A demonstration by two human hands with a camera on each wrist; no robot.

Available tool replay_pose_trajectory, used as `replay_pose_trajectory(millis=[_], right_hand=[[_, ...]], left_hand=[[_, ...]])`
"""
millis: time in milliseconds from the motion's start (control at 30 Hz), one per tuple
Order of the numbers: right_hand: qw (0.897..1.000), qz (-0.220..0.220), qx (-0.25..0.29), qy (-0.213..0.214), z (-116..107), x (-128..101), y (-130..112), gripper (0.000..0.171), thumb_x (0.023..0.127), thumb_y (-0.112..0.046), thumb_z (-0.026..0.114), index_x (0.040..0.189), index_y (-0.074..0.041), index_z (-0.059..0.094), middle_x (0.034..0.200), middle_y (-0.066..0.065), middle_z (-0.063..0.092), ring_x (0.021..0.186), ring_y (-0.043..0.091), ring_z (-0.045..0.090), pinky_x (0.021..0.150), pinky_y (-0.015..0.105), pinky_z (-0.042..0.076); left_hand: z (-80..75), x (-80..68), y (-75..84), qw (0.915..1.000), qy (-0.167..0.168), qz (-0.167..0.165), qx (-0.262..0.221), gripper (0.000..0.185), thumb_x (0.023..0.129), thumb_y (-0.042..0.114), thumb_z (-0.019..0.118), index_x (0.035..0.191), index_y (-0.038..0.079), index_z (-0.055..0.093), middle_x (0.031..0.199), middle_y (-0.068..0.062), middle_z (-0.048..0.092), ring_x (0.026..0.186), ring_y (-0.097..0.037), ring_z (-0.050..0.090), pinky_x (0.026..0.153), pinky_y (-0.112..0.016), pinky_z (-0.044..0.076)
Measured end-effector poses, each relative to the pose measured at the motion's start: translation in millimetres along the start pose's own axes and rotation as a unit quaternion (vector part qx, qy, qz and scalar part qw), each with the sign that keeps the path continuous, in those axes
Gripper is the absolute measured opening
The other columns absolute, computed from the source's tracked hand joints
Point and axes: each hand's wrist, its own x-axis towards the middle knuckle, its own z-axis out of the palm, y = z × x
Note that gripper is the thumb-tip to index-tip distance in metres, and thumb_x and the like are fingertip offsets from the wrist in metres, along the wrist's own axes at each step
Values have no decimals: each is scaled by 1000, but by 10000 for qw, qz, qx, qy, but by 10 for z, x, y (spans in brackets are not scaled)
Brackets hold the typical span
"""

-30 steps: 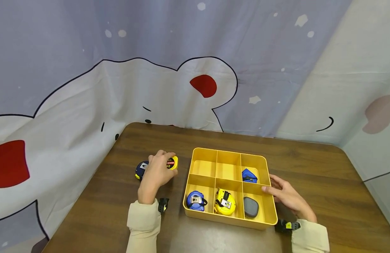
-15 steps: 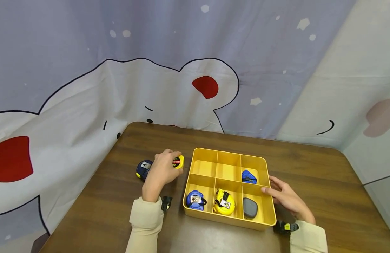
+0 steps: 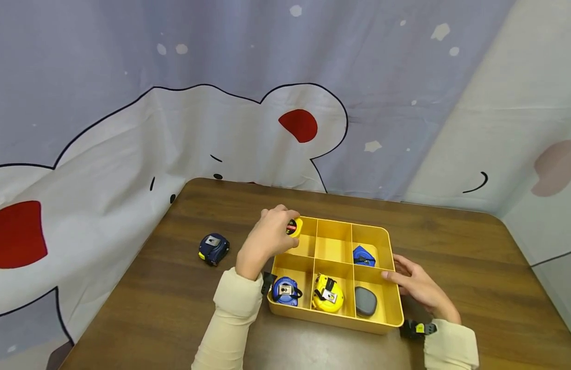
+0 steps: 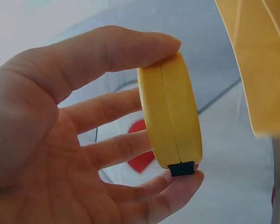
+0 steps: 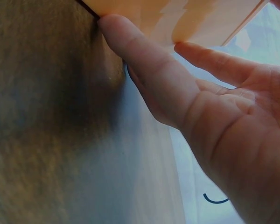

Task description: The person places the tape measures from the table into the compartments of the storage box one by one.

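Note:
A small yellow tape measure (image 3: 293, 227) with a dark round label is pinched between the thumb and fingers of my left hand (image 3: 269, 236), over the back left compartment of a yellow divided box (image 3: 331, 320). Edge-on in the left wrist view, the tape measure (image 4: 172, 112) shows a black end tab. My right hand (image 3: 419, 288) holds the box's right wall, thumb over the rim and fingers outside. In the front row lie a blue tape measure (image 3: 285, 291), a larger yellow one (image 3: 329, 294) and a dark grey rounded-square item (image 3: 366, 301). A blue item (image 3: 363, 256) lies in the back right compartment.
A dark navy tape measure (image 3: 213, 248) with yellow trim lies on the wooden table (image 3: 151, 308), left of the box. A printed curtain (image 3: 220, 128) hangs behind the table's back edge.
My left hand has carried the yellow tape measure rightwards from beside the navy one to over the box, leaving the navy one in full view. My right hand stays at the box wall.

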Motion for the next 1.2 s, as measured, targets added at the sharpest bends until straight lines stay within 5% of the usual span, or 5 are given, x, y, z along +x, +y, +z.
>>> replay_pose_trajectory(millis=[233, 600, 1200], right_hand=[[9999, -35, -96, -4, -2, 20, 19, 69, 89, -22, 58, 141, 4, 22, 136, 31, 36, 107, 34, 56, 79, 43, 51], [9999, -148, 11, -81, 13, 59, 28, 69, 89, -21, 58, 141, 5, 22, 135, 33, 36, 107, 37, 55, 78, 44, 52], [9998, -105, 153, -87, 69, 45, -7, 70, 88, -20, 59, 141, 5, 21, 136, 32, 34, 109, 38, 54, 78, 44, 52]], left_hand=[[89, 176, 218, 9983, -384, 352, 258, 48, 73, 17, 71, 119, 11, 61, 108, -6, 58, 88, -23, 44, 74, -31, 39], [364, 442, 449, 9924, -860, 799, 358, 50, 74, 19, 73, 122, 12, 60, 116, -4, 58, 94, -19, 48, 84, -31, 34], [621, 586, 557, 9911, -1180, 592, 184, 49, 71, 10, 74, 118, 15, 62, 115, -3, 57, 91, -22, 43, 70, -27, 38]])
